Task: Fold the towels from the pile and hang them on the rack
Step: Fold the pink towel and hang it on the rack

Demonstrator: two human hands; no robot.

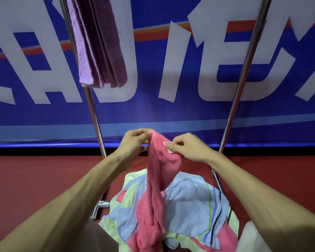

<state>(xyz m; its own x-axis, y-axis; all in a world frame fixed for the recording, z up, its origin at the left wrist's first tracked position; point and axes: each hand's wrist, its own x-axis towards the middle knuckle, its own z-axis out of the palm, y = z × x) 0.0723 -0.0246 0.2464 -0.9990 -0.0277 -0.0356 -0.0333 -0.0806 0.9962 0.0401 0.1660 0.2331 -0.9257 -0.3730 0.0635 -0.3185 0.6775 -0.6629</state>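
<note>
One purple towel point(100, 51) hangs folded against the left pole of the rack point(92, 110). Lower down, the left hand point(135, 140) pinches the top corner of a pink towel point(158, 171). Just beside it, the right hand point(187, 148) pinches the same towel's upper edge. The pink towel trails down onto the pile point(193, 200) of blue and green towels, which lies on the red floor point(25, 179) between the rack's legs.

head-worn view, forward-down, close over hands point(171, 146)
</note>
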